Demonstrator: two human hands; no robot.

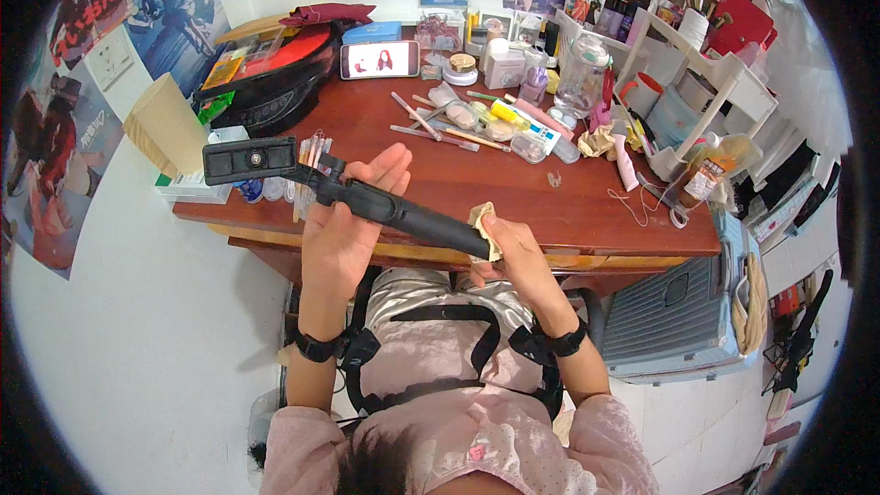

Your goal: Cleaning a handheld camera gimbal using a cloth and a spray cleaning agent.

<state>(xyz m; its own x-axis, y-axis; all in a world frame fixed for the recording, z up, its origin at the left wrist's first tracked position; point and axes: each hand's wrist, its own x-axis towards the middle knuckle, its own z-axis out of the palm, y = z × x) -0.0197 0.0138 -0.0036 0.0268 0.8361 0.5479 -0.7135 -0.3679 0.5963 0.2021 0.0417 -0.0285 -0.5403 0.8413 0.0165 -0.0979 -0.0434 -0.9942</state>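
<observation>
A black phone tripod or selfie stick (405, 214) lies slantwise over the desk's front edge, its clamp head at the upper left. Under its upper part is my left hand (347, 234), palm up, fingers extended, the shaft resting between thumb and fingers. My right hand (512, 247) pinches a crumpled, pale yellow cloth or tissue (485, 213) around the lower right end of the shaft. The cloth touches the shaft there; part of it is hidden by my fingers. Both wrists wear black straps.
On the brown wooden desk (344, 110) lie pens, cosmetics and an upright phone (379, 59) with a lit screen. A clear bottle (583, 75) and a white rack (722, 96) stand at the right. At the left are a black bag (275, 100) and a beige cylinder (168, 125). A suitcase (667, 316) sits below right.
</observation>
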